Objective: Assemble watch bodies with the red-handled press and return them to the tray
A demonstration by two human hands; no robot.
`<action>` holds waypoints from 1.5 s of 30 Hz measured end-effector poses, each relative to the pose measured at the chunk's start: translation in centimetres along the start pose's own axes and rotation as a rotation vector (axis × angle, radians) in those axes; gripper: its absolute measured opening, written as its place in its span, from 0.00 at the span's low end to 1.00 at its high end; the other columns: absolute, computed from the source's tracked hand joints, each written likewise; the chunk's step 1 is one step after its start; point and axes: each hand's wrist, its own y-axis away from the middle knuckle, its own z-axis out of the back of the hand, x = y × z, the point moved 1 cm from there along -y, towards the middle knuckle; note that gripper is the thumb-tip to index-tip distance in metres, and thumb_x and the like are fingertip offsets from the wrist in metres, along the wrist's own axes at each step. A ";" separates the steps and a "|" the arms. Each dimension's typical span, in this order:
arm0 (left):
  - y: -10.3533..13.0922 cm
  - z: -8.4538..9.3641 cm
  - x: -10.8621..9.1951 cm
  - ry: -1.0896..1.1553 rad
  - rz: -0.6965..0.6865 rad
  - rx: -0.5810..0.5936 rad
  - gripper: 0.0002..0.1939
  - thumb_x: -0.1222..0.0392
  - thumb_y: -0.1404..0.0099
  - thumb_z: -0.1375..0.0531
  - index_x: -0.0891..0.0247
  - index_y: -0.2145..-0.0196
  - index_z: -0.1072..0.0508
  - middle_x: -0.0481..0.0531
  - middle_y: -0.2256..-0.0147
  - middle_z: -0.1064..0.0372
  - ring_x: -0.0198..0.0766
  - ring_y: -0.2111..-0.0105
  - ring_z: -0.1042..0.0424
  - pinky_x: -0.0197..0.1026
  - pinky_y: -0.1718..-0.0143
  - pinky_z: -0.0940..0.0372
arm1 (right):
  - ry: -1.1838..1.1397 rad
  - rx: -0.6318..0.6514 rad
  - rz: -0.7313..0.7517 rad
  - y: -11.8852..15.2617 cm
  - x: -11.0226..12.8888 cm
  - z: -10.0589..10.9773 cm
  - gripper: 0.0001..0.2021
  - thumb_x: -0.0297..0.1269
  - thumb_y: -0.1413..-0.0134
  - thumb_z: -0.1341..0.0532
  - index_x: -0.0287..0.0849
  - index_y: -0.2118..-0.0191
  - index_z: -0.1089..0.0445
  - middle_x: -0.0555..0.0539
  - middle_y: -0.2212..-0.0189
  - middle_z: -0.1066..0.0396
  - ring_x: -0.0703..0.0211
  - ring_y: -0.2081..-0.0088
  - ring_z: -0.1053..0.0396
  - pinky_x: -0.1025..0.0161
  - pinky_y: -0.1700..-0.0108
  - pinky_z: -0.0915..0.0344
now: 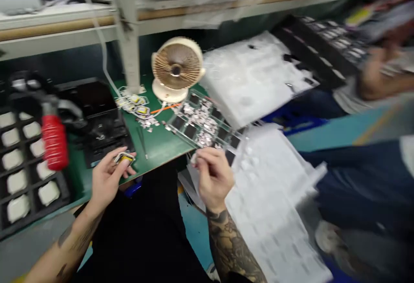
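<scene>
My left hand [108, 175] is closed around a small white-edged part with a yellow middle [124, 158], above the table's front edge. My right hand [215, 175] is pinched near the front end of a clear compartment tray [181, 135]. A small whitish piece [194, 159] shows at its fingertips, too blurred to name. Pale small parts lie heaped on that tray among dark squares. Between the hands, a pair of dark tweezers [142, 143] rests on the green table [161, 143]. Several similar yellow-and-white parts [137, 102] lie in a loose cluster farther back.
A cream fan [176, 69] stands behind the tray. At left are a red-handled tool [54, 141], a black fixture [105, 132] and a black tray of white blocks [30, 216]. White foam sheets [249, 76] and trays [271, 205] fill the right. Another person's arm [377, 76] is at far right.
</scene>
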 end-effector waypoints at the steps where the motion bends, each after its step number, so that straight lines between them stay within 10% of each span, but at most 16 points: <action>1: -0.1 -0.1 0.0 0.031 0.004 -0.018 0.24 0.50 0.27 0.28 0.65 0.40 0.23 0.66 0.50 0.15 0.40 0.71 0.16 0.37 0.72 0.26 | -0.054 0.114 0.014 0.1 1.2 -2.7 0.09 0.34 0.26 0.36 0.50 0.50 0.18 0.44 0.49 0.25 0.61 0.63 0.23 0.59 0.63 0.20; 6: 0.2 0.8 0.8 0.260 0.067 -0.032 0.31 0.51 0.30 0.26 0.64 0.35 0.28 0.63 0.51 0.15 0.46 0.62 0.13 0.44 0.61 0.18 | -0.260 0.509 0.094 1.2 3.7 -11.3 0.20 0.28 0.31 0.33 0.58 0.40 0.20 0.42 0.43 0.23 0.46 0.45 0.20 0.45 0.46 0.16; 16: 2.3 2.6 2.3 0.105 -0.018 -0.117 0.23 0.57 0.25 0.30 0.62 0.36 0.24 0.59 0.53 0.14 0.47 0.56 0.13 0.46 0.49 0.19 | -0.289 0.670 0.132 1.2 3.4 -16.1 0.19 0.32 0.34 0.29 0.59 0.41 0.19 0.45 0.44 0.18 0.40 0.43 0.21 0.32 0.38 0.23; 21: 2.5 3.2 1.3 0.172 -0.075 -0.012 0.24 0.58 0.23 0.33 0.61 0.33 0.29 0.63 0.42 0.18 0.49 0.45 0.15 0.50 0.38 0.23 | -0.274 0.655 0.128 1.7 3.7 -16.6 0.19 0.31 0.32 0.30 0.60 0.41 0.19 0.46 0.42 0.20 0.42 0.40 0.23 0.33 0.35 0.26; 30: 1.7 2.7 0.6 0.286 -0.086 0.010 0.17 0.55 0.21 0.34 0.62 0.39 0.24 0.60 0.47 0.16 0.46 0.54 0.13 0.45 0.50 0.17 | -0.322 0.600 -0.039 1.6 2.8 -15.4 0.16 0.39 0.27 0.34 0.54 0.38 0.22 0.41 0.40 0.23 0.43 0.39 0.24 0.40 0.35 0.25; 45: 2.9 2.9 1.3 -0.393 -0.480 -0.183 0.12 0.64 0.25 0.34 0.58 0.47 0.15 0.52 0.60 0.13 0.43 0.66 0.13 0.40 0.58 0.21 | -0.367 0.594 -0.033 2.2 4.4 -15.4 0.07 0.43 0.27 0.34 0.47 0.56 0.22 0.45 0.59 0.21 0.51 0.55 0.22 0.52 0.51 0.23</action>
